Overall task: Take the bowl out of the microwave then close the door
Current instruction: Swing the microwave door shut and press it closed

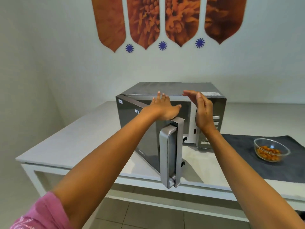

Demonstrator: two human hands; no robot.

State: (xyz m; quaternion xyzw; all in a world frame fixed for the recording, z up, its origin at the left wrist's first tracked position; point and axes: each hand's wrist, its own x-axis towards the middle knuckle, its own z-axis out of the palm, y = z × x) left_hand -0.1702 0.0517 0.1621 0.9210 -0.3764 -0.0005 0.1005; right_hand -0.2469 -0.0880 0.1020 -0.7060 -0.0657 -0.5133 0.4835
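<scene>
Two steps, one looks done: table (69, 134) carries the microwave (171, 90), door (146, 134) half open, hinged on its left, free edge swung toward the camera. Bowl (271, 150) already out, on the dark mat (247, 156) well right. Left hand (162, 109) flat, fingers spread, on the door's top edge, so nearer. Right hand (200, 109) open, empty, by the control panel. Push goes away-and-right.

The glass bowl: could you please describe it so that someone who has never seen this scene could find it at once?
Start at the white table with the microwave. To the microwave's right lies a dark grey mat, and the glass bowl stands on it. It is the only see-through dish in view, holding orange-brown food.
</scene>
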